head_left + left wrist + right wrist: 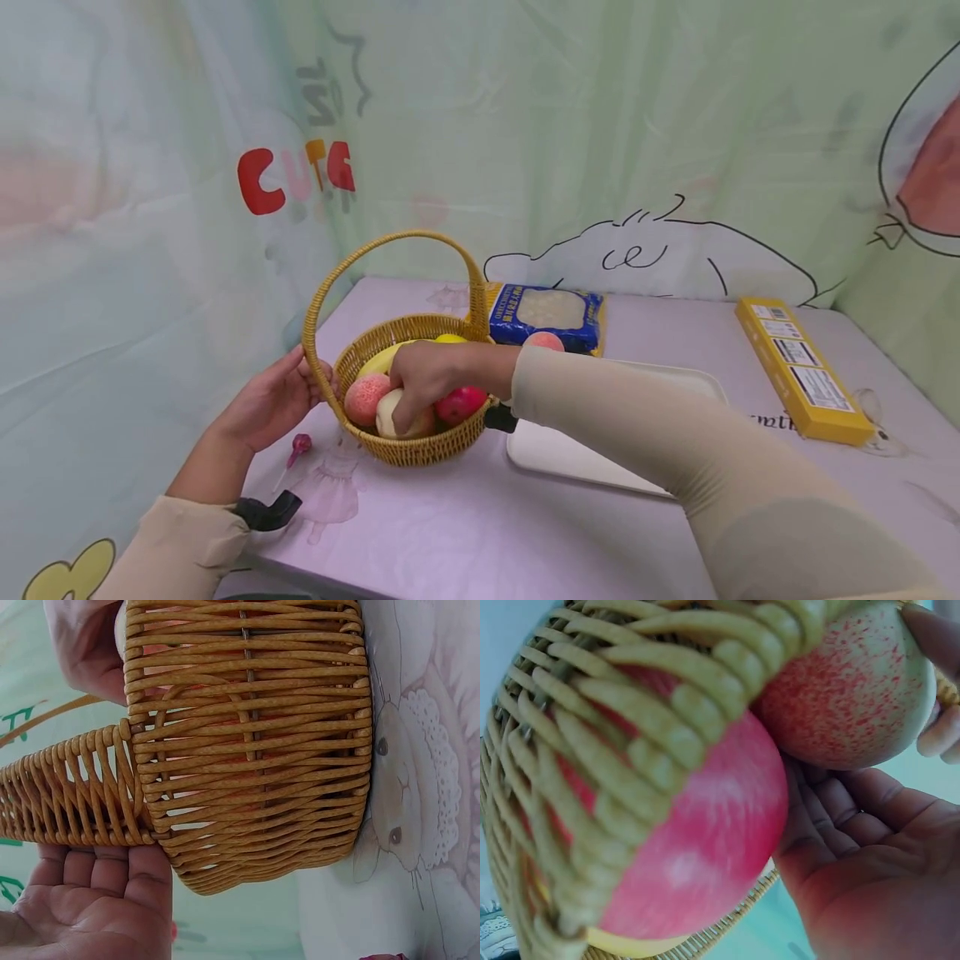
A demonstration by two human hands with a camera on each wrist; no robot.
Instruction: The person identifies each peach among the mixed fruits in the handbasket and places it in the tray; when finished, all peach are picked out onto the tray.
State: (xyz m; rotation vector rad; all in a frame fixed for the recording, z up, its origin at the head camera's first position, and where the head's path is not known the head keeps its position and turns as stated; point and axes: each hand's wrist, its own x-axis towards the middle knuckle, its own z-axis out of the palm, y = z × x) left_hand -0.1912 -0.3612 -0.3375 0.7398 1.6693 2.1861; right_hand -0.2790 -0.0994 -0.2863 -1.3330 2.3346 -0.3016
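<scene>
"Green cloth (600, 125) hangs behind the pale purple table (450, 517). I'm watching from far away. Where is the fruit?"

"I see the pale fruit (855, 690) with red dots inside the basket (420, 452), near the front. The right hand (431, 371) reaches in from above and pinches it between thumb and fingers."

"Why is the left hand (273, 396) over by the handle (420, 234)?"

"I think it's there so the basket won't tip. Its fingers lie close together, with the ends behind the handle. I can't tell if they curl round it or just press."

"And why do the fruits sit so snug?"

"I guess the sides stop them rolling. A pink peach (366, 398) and a red fruit (459, 406) lie close to the pale one, with a banana (378, 361) behind."

"What can't you see?"

"The right sleeve (622, 417) hides part of the white tray (555, 450) and the bottom of another peach (543, 341), so I can't tell what that peach sits on. Something yellow (450, 338) peeks past the wrist, too little to name."
</scene>
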